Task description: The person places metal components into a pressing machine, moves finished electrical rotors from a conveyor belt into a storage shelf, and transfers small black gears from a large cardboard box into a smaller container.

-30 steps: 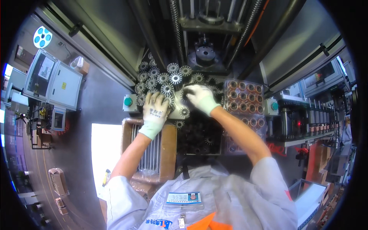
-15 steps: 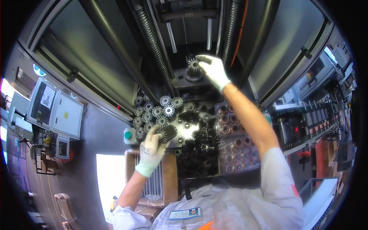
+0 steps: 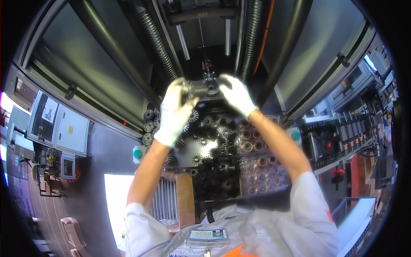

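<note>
Both my hands wear pale gloves and are raised to the press at the far middle. My left hand point(image 3: 173, 109) is closed round a dark slotted metal core point(image 3: 197, 89), whose far end blurs between the fingers. This core lies tilted on its side, just left of a round fixture point(image 3: 212, 87) with a dark hole in its top. On the fixture's right side, my right hand point(image 3: 237, 95) has thumb and fingers apart, with nothing visible between them. Below my hands, several loose slotted cores point(image 3: 207, 121) stand on the work surface, partly hidden by my left hand and forearm.
Clear trays of copper-coloured rings point(image 3: 261, 171) sit at the right of the work surface. Green buttons point(image 3: 137, 153) flank it. Spring-covered columns point(image 3: 252, 40) and dark bars rise around the fixture. A cardboard box of metal rods point(image 3: 184, 199) stands at the near left.
My left hand has lifted its slotted core from the left-hand rows up to the fixture. The core on the fixture no longer shows there. My right hand has dropped slightly nearer, beside the fixture.
</note>
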A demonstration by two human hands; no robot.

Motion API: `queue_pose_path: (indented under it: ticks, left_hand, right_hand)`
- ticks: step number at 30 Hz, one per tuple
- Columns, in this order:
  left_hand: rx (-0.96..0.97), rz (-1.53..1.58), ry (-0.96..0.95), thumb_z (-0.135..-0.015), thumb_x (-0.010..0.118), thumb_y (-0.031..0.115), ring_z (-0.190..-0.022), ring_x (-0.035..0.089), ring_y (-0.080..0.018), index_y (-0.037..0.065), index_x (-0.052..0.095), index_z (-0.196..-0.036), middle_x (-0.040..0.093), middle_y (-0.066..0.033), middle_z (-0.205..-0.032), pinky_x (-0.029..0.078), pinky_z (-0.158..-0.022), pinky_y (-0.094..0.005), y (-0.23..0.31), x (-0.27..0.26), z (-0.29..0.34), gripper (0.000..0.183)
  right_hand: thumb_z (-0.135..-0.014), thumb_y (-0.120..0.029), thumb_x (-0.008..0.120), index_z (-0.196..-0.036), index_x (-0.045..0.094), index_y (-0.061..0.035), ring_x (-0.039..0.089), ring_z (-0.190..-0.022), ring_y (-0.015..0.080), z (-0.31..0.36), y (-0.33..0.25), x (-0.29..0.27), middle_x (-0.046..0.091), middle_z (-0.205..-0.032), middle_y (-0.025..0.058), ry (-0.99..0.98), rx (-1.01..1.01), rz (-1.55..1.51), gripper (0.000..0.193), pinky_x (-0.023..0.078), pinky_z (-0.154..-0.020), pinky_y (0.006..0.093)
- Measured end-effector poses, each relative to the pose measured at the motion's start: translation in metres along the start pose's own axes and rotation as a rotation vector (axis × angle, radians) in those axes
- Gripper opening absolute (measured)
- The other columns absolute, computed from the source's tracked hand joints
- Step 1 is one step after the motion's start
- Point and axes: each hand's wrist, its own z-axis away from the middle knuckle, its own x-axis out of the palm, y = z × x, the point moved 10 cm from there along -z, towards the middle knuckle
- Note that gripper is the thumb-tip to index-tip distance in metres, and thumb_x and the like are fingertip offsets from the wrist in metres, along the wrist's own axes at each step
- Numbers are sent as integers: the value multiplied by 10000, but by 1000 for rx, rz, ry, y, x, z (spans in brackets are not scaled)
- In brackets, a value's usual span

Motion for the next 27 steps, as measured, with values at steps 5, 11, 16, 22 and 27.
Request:
queue_pose_path:
  ticks: [5,11,16,22,27]
  left_hand:
    - [132,-57,-60,-736,824,70,-1057,641,-354,11,572,-1003,616,-192,-1236,520,-913,-382,-3,49,-48,372]
    - [331,-149,-324,-748,819,106,-1009,636,-371,0,584,-1027,643,-185,-1103,523,-856,-412,8,86,-90,380]
    - [158,-371,-326,-750,811,220,-937,660,-417,15,634,-987,690,-228,-947,514,-824,-463,7,101,-110,360]
    - [204,-546,-305,-702,822,173,-890,688,-400,17,676,-971,710,-223,-932,548,-801,-448,22,106,-111,343]
    - [60,-305,-336,-719,823,187,-918,690,-389,24,683,-962,714,-212,-902,539,-806,-440,-2,99,-102,324]
  right_hand:
    - [-933,-258,615,-1245,658,-69,620,-1118,329,94,-2,-5,638,-1166,170,-381,110,66,367,481,-982,412]
    - [-949,-241,597,-1219,657,-84,636,-1015,347,148,7,-9,629,-1106,154,-473,36,56,318,507,-888,415]
    - [-962,-248,584,-1185,657,-107,643,-904,341,155,-20,4,624,-1030,134,-450,-134,83,274,519,-788,444]
    - [-947,-236,585,-1171,659,-112,655,-907,322,159,-29,24,639,-993,118,-504,-190,135,267,533,-767,441]
    - [-933,-233,601,-1130,673,-121,658,-884,313,172,-37,27,637,-949,102,-474,-257,124,238,538,-761,432]
